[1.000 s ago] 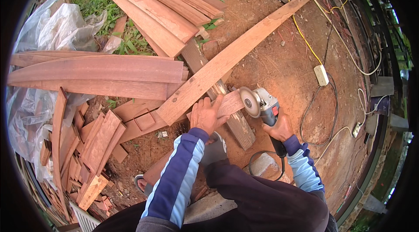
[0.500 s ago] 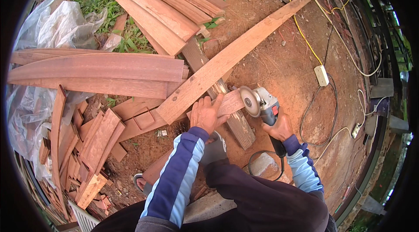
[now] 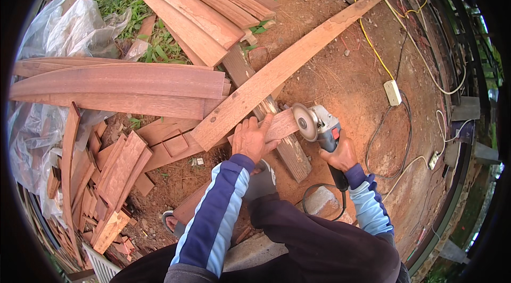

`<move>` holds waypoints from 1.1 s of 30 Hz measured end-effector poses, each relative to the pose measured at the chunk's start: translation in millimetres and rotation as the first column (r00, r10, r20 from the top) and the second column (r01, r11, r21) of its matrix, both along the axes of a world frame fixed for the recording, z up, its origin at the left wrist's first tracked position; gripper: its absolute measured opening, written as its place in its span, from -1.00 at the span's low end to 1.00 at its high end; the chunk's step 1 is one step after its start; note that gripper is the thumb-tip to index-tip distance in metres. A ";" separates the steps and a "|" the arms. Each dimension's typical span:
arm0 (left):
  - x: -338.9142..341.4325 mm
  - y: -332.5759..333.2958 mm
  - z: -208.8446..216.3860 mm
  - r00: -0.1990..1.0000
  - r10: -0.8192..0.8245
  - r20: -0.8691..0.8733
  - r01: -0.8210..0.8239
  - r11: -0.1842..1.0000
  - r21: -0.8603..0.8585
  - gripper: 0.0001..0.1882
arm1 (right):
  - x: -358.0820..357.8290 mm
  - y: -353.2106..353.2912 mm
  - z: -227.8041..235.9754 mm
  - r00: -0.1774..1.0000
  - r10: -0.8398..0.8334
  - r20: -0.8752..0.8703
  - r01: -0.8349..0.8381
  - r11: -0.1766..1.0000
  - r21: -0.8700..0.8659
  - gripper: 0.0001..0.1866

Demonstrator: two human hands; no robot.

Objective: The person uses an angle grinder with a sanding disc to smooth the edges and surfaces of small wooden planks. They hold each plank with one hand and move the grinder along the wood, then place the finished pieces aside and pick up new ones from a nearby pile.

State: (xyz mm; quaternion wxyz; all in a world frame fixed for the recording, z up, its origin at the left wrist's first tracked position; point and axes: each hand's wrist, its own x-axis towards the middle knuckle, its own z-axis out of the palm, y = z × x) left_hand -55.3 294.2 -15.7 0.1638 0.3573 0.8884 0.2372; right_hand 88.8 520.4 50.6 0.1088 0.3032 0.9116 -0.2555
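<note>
My right hand (image 3: 342,154) is wrapped round the body of a grey angle grinder (image 3: 329,129), whose black rear end and cord trail down past my wrist. Its round disc (image 3: 304,122) stands upright at the right end of a short wooden board (image 3: 280,125). Whether the disc touches the wood, I cannot tell. My left hand (image 3: 251,138) grips this board from above and bears it down on a rough timber beam (image 3: 291,156), fingers towards the disc. The board's left part is mostly covered by that hand. A long plank (image 3: 293,63) lies slantwise just beyond my left hand.
Curved boards (image 3: 117,83) are stacked at the left, with more boards (image 3: 186,9) behind. Offcuts (image 3: 122,171) pile up at the lower left beside plastic sheeting (image 3: 80,27). A white socket block (image 3: 392,92) with cords lies at the right. A stone (image 3: 322,201) sits below the grinder.
</note>
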 end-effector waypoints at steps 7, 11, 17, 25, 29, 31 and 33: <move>0.2 0.2 -1.6 1.000 -0.003 -0.004 0.003 1.000 0.029 -0.22 | -1.0 1.9 -2.5 1.000 0.006 0.022 -0.006 1.000 0.015 -0.30; 0.0 0.2 -1.1 1.000 0.000 -0.001 0.000 0.999 0.039 -0.21 | -0.7 2.2 -3.1 1.000 0.026 -0.005 -0.026 1.000 0.012 -0.31; -0.5 0.9 -1.4 1.000 -0.005 -0.016 0.005 1.000 0.020 -0.21 | 2.7 3.4 -8.1 1.000 0.024 0.003 -0.024 1.000 0.009 -0.31; 1.1 0.0 -5.9 0.999 0.005 -0.035 -0.004 0.999 0.043 -0.21 | -3.4 2.4 -4.5 1.000 0.022 -0.016 -0.022 1.000 0.013 -0.30; 0.0 0.5 -0.4 1.000 -0.002 0.014 0.002 1.000 -0.010 -0.23 | -4.4 2.8 -4.6 1.000 0.028 -0.005 -0.028 0.999 0.023 -0.30; 0.1 0.5 -0.5 1.000 -0.006 0.010 0.006 1.000 -0.017 -0.23 | -4.8 2.3 -4.0 1.000 0.026 0.001 -0.026 0.999 0.028 -0.30; -0.1 0.5 -0.1 1.000 -0.009 0.004 0.009 1.000 -0.020 -0.23 | -4.9 2.0 -3.9 1.000 0.028 -0.007 -0.028 0.999 0.033 -0.31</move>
